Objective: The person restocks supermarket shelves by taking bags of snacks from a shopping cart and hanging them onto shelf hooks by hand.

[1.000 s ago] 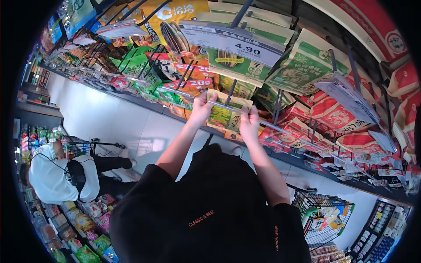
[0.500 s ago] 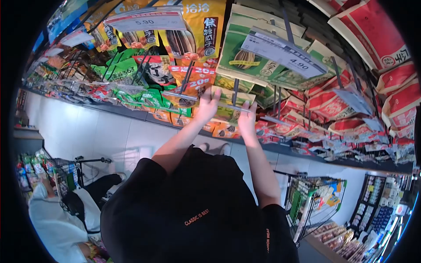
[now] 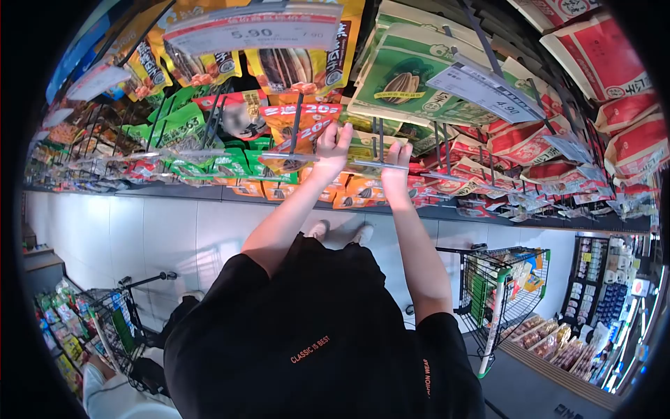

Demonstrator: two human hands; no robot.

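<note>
Since the green-and-cream snack pouch [image 3: 361, 149] apparently hangs on a display hook [image 3: 375, 137] behind a price strip [image 3: 377, 165], the left hand [image 3: 332, 151] and right hand [image 3: 396, 169], fingers partly curled, flank its sides, presumably for steadiness, grip unconfirmed.

Two sets of fingers [image 3: 345, 133] [image 3: 401, 152], two carts [image 3: 493, 321] [image 3: 103, 339]

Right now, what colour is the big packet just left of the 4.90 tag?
The packet is green with a cream border, clearest in the head view.
</note>
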